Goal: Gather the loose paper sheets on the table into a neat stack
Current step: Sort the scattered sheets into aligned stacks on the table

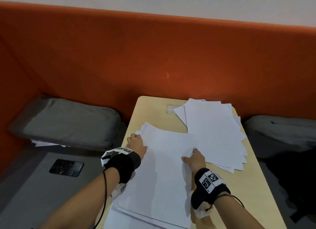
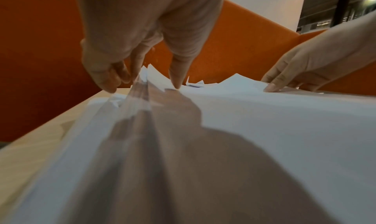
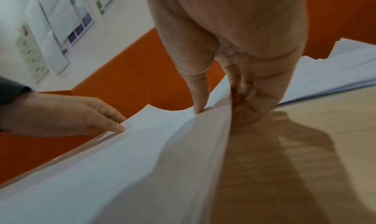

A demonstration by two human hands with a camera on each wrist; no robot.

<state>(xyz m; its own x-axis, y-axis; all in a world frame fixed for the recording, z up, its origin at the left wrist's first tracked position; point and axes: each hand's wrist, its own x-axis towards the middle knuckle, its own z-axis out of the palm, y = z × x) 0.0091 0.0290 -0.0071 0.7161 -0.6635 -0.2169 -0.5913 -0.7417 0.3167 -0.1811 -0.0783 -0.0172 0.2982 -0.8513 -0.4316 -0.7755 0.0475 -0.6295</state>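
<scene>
Left hand: our left hand [image 1: 136,142] grips the far left edge of the near pile of sheets [image 1: 159,174], thumb on top and fingers curled down its side.
Right hand: our right hand [image 1: 194,157] pinches the pile's right edge, thumb over the top sheet and fingers curled under, so that edge bows upward.
Done so far: we judge the job about half done; the near pile is gathered between both hands, though its corners are fanned and uneven.
Left to do: a second spread of sheets [image 1: 213,133] lies well apart from our hands at the far right of the table [image 1: 256,186], splayed at several angles; it has to join the pile, and then everything needs squaring.
Surface: we work on a pale wood-look table with rounded corners.
Room: an orange padded booth wall [image 1: 153,57] backs the table, with grey cushions [image 1: 68,122] either side and a few sheets [image 1: 44,143] tucked under the left one.
</scene>
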